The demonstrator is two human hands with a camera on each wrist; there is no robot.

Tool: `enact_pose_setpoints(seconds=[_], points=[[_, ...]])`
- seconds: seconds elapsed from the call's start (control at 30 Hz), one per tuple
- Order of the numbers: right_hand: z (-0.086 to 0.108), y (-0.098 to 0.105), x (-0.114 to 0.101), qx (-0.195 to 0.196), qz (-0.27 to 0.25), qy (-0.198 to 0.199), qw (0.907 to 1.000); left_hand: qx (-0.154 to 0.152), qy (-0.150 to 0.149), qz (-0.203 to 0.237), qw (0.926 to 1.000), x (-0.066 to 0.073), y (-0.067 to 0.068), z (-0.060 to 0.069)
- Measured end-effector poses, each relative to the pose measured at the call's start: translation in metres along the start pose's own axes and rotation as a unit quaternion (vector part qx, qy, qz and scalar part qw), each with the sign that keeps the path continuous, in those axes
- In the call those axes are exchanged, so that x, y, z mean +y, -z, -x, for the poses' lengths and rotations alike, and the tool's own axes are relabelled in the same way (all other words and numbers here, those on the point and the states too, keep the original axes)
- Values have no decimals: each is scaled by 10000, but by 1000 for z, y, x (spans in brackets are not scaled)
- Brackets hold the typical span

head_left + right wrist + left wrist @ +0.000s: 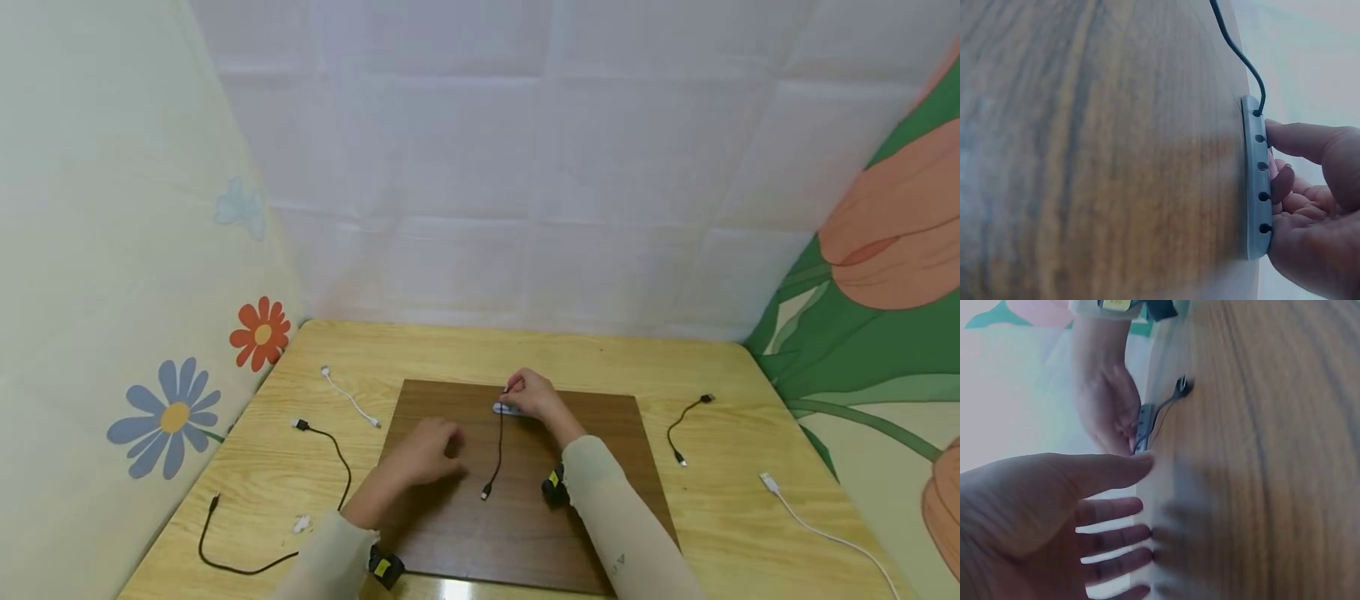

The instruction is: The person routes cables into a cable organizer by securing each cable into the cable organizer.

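Note:
A grey cable organizer (1252, 181) with several slots along one edge sits near the far edge of the brown board. One short black USB cable (500, 446) runs through its end slot, and its near plug (486, 492) lies on the board. At the organizer's far side, my right hand (531, 393) pinches the cable's far end between thumb and fingers; the plug there is mostly hidden. My left hand (427, 452) hovers over the board's left part, fingers spread and loosely bent, touching nothing, as the left wrist view confirms.
Left of the brown board (450, 542) lie a short white cable (348, 395), black cables (337, 446) and a small white piece (302, 523). A black cable (672, 425) and a white cable (813, 525) lie on the right. Cloth hangs behind the wooden table (360, 346).

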State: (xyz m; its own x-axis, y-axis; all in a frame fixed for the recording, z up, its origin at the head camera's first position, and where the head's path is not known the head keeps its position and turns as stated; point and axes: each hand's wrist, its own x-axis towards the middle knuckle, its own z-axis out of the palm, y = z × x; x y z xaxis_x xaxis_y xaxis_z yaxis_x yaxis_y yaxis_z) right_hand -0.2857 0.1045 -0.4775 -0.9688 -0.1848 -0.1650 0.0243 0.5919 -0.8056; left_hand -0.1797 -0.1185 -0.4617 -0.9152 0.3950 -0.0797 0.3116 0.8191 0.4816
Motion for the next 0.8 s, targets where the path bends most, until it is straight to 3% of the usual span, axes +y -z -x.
enact_pose_setpoints(seconds=[0.13, 0.27, 0.47, 0.8], points=[[-1, 0, 1, 31, 31, 23, 10000, -109, 464, -369, 9982, -2, 7, 6], [-2, -1, 2, 51, 61, 42, 10000, -491, 636, -500, 9955, -4, 12, 10], [-2, -3, 3, 98, 86, 82, 9999, -1049, 624, -660, 9903, -7, 19, 12], [-1, 5, 5, 170, 421, 320, 9985, -1088, 471, -1009, 9878, 1, 22, 13]])
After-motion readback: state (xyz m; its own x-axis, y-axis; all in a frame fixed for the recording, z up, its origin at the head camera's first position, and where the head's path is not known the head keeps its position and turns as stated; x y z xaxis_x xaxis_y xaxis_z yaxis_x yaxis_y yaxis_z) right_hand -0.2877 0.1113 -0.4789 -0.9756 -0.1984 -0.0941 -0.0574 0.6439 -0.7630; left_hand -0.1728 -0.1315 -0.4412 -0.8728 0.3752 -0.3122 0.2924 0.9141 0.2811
